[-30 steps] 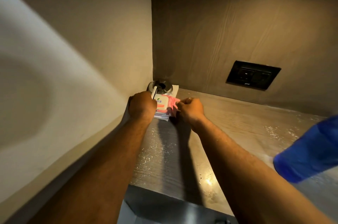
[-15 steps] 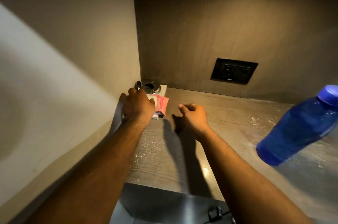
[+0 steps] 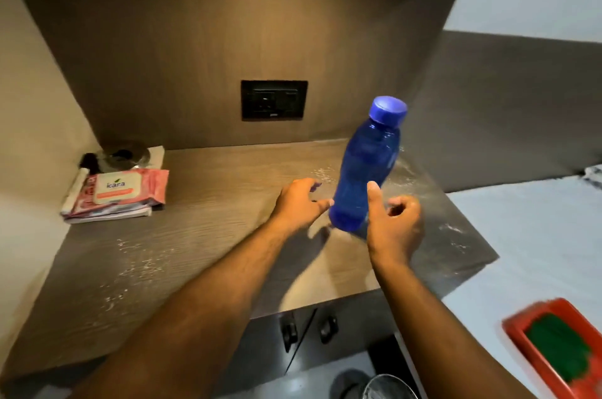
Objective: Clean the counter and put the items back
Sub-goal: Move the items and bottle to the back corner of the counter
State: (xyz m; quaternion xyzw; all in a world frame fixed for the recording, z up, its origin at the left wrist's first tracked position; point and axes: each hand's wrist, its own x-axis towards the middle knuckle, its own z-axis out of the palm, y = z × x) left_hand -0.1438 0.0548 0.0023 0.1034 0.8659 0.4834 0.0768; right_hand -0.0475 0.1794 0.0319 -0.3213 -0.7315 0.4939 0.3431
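Note:
A blue plastic bottle (image 3: pixel 368 164) with a blue cap stands on the wet wooden counter (image 3: pixel 211 235), towards its right side. My left hand (image 3: pixel 299 203) hovers just left of the bottle's base, fingers loosely spread and holding nothing. My right hand (image 3: pixel 392 222) is just right of the base, thumb up, fingers curled open, apart from the bottle. In the back left corner lies a pink wipes pack (image 3: pixel 123 191) on some papers, with a white pen (image 3: pixel 73 188) beside it and a round metal ashtray (image 3: pixel 122 155) behind.
A black wall socket (image 3: pixel 274 100) sits in the back panel. Right of the counter is a white bed (image 3: pixel 534 235) with an orange tray (image 3: pixel 521 333) holding something green. Cabinet doors with handles (image 3: pixel 306 330) and a wire bin (image 3: pixel 387 387) are below.
Both hands left the wipes pack in the corner and moved right to either side of the blue bottle. The view swung right and pulled back.

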